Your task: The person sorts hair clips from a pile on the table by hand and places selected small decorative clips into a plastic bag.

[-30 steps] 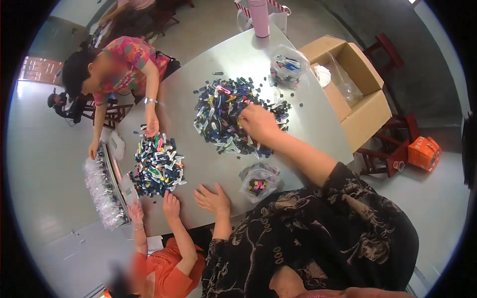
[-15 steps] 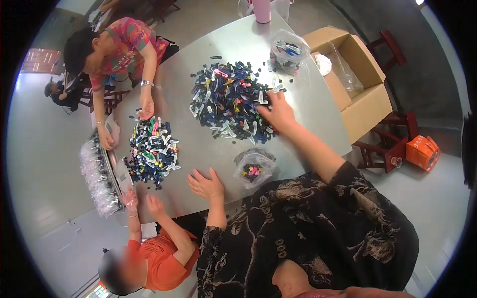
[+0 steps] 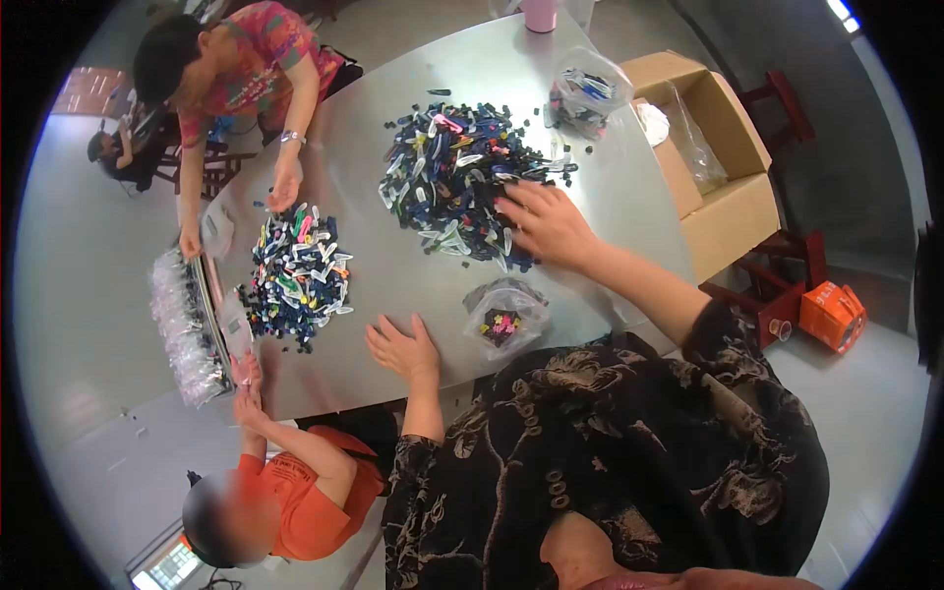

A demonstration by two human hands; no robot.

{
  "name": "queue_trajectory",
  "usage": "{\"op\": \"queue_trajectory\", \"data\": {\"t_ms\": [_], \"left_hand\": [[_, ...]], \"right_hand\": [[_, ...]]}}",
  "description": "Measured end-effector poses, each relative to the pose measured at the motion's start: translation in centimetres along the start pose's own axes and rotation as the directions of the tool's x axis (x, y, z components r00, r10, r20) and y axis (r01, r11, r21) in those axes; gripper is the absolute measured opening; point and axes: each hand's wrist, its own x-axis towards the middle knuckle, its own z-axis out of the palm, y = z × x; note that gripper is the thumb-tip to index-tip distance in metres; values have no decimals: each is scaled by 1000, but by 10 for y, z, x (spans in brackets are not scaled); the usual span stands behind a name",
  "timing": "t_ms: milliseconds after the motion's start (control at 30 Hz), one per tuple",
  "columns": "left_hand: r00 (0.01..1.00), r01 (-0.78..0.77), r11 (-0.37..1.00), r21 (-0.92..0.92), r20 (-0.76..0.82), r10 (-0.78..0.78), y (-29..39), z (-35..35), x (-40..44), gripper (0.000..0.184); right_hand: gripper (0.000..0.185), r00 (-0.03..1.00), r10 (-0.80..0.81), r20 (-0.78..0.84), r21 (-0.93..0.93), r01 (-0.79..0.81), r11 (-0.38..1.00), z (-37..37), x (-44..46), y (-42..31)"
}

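A big pile of snap hair clips, mostly dark blue, black and whitish with small dark pieces among them, lies on the metal table. My right hand rests on the pile's right edge, fingers stretched and apart, a little blurred; whether anything is under the fingertips is hidden. My left hand lies flat on the table near its front edge, fingers spread, holding nothing. Between my hands and nearer to me stands an open clear plastic bag with dark pieces and several pink and yellow ones inside.
A second clip pile lies to the left, between two co-workers. A long box of clear packets lines the left edge. Another filled bag and a pink cup stand at the back. A cardboard box is at right.
My right hand has shifted slightly down on the pile. The orange-shirted co-worker's hands have come together by the long box. The view has shifted slightly.
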Motion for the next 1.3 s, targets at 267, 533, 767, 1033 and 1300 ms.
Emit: {"op": "queue_trajectory", "data": {"t_ms": [267,533,767,1033,1300], "left_hand": [[1000,-15,1000,18,12,15,2,-4,0,73],[999,24,999,-39,42,-22,-1,2,1,76],[1000,-16,1000,-9,9,16,-3,2,-1,77],[1000,-3,1000,6,-16,3,-5,8,-1,76],[999,24,1000,-4,48,-24,0,-1,0,78]], "right_hand": [[57,911,-263,317,-197,335,922,40,-3,19],[55,911,-336,238,-194,383,903,35,33,8],[48,753,-509,417,-118,600,791,70,44,1],[52,840,-463,284,-238,529,815,30,59,25],[14,773,-488,405,88,499,862,70,43,-19]]}}
